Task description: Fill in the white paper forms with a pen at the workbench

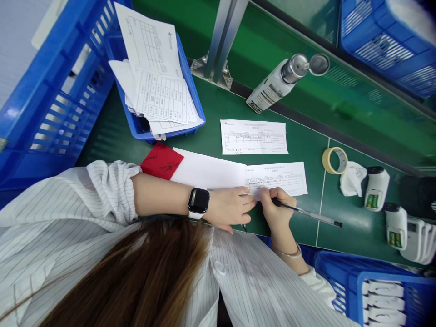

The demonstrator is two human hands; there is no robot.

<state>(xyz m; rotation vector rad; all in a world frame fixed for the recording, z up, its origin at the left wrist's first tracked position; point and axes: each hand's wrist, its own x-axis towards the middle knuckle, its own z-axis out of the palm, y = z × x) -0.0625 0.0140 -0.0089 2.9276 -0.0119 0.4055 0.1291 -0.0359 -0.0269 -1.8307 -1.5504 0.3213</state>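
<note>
My right hand (277, 211) grips a black-and-clear pen (311, 215), its tip end hidden by the fingers at the lower part of a printed form (291, 179). Handwriting marks a row of that form. My left hand (231, 209) lies flat with fingers extended, over the form's lower left corner and the edge of a blank white sheet (211, 170). Under the sheet's left end, beside my left forearm, is a red piece of material (163, 161) with dark print. A second filled-in form (254, 143) rests just above the first.
A blue tray (195, 104) heaped with printed papers stands at upper left, beside a large blue crate (51, 86). Behind the forms is a bottle (269, 88) with its lid flipped up. To the right are a tape roll (325, 161), crumpled tissue (352, 179) and white battery devices (377, 186).
</note>
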